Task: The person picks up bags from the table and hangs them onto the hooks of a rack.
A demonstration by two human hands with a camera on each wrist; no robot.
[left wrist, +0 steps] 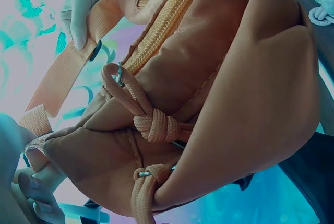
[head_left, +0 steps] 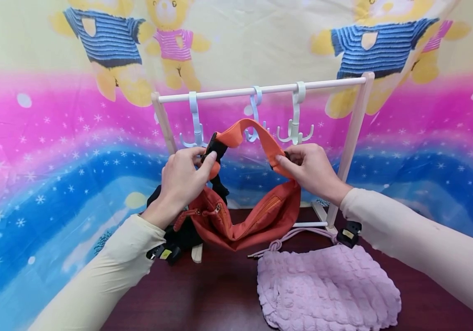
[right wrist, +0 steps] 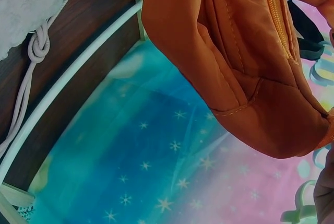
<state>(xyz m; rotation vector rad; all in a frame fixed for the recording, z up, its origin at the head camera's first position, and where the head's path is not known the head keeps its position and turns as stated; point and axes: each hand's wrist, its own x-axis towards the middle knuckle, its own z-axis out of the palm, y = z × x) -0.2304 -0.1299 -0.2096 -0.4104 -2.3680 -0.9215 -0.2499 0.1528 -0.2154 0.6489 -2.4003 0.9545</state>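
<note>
Orange bag (head_left: 257,227): held up by both hands before the rack; smooth woven cloth, folded into a V along its upper edge, with stitched seams and a rounded bottom.
Left hand (head_left: 183,177): the black buckle (head_left: 218,148) is pinched between thumb and fingers.
Right hand (head_left: 313,168): the strap's other end is pinched between thumb and fingers.
Strap (head_left: 257,126): flat, ribbed webbing, bowed into an arch; a rounded gap is left between it and the bag.
Zip pulls (head_left: 217,209): made of knotted cord, hung from metal sliders.
Rack (head_left: 228,94): pale round rail carried by two uprights; the right upright is separated from the bag by a gap crossed by the right hand.
Hooks: three, pronged and of smooth finish; the left one (head_left: 195,117) and right one (head_left: 296,110) are left uncovered above, the middle one (head_left: 255,102) is partly hidden by the strap.
Pink pouch (head_left: 327,289): puckered and soft, laid near the worktop's front right, apart from the bag; its cord (head_left: 298,232) is knotted.
Worktop (head_left: 211,294): dark, glossy; bare surface is seen left of the pouch.
Black fabric (head_left: 184,236): partly covered by the left arm.
</note>
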